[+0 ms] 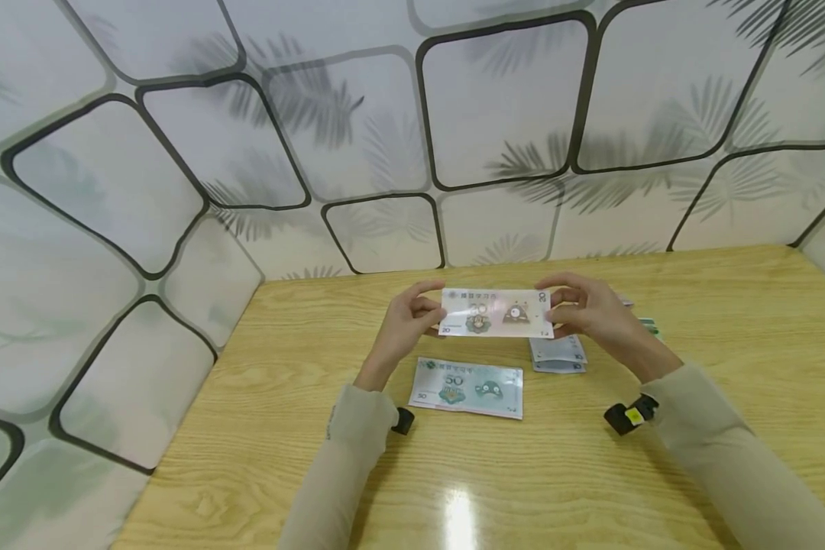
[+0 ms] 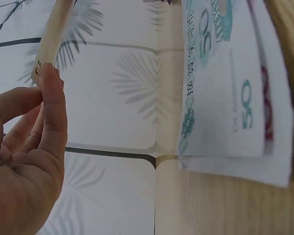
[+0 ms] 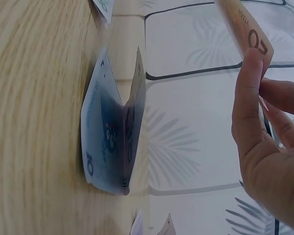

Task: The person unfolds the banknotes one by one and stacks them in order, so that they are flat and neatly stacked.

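Observation:
A play banknote (image 1: 496, 313) marked 20, with a cartoon figure, is stretched flat between both hands above the table. My left hand (image 1: 407, 319) pinches its left edge between thumb and fingers. At the other end, my right hand (image 1: 587, 309) pinches the right edge the same way. Below it lies a green banknote (image 1: 466, 388) marked 50; the left wrist view shows more paper under that green note (image 2: 225, 88). Under the right hand, a bluish folded banknote (image 1: 558, 354) rests on the table, its halves standing apart in the right wrist view.
More notes (image 1: 649, 327) lie behind the right hand, partly hidden by it. The wooden table (image 1: 302, 359) meets a wall (image 1: 502, 107) patterned with leaves and dark rounded outlines. Dark wrist devices (image 1: 631, 415) sit by both cuffs.

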